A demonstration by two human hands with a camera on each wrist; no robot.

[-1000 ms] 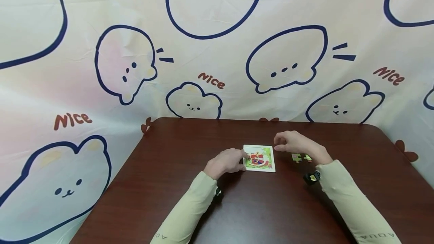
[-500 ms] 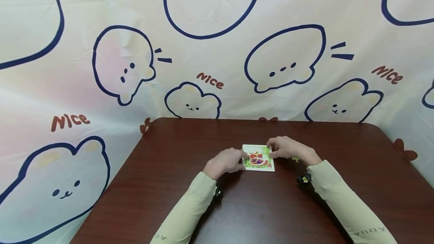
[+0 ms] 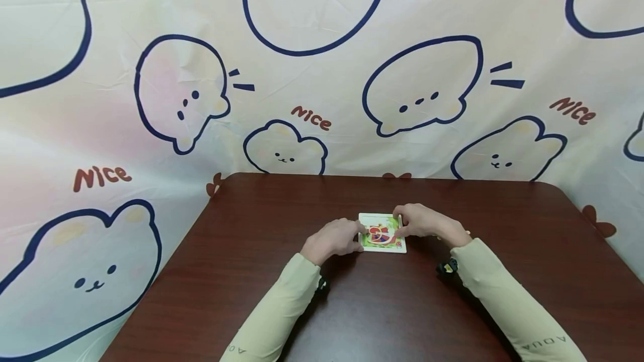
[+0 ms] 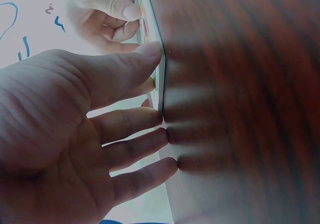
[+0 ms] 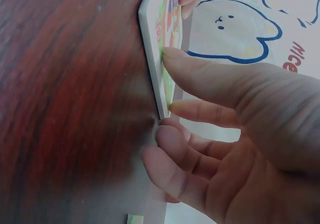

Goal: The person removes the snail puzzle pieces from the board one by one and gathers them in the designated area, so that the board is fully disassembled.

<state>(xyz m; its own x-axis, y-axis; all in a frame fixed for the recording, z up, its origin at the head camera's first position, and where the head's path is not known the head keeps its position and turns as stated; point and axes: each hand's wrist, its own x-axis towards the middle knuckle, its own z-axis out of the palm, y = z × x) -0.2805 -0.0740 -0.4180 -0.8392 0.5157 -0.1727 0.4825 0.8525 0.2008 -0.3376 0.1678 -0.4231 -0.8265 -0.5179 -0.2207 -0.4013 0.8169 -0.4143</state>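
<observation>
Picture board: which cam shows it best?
Head view: the picture board shows from above, nearly whole. Left wrist catches it nearly edge-on with a sliver of print; right wrist, steeply slanted and cut off by the frame.

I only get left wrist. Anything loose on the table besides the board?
Observer: Yes, right wrist view shows a small piece with green on it, lying on the table, cut off by the bottom of that view.
Operator: Where along the board is the other hand?
Observer: Head view puts the right hand at its right edge, index finger by the far right corner.
Operator: And the picture? I just get a sliver.
Observer: In the head view it's a red and purple shape on green and white; too small to say what it depicts.
</observation>
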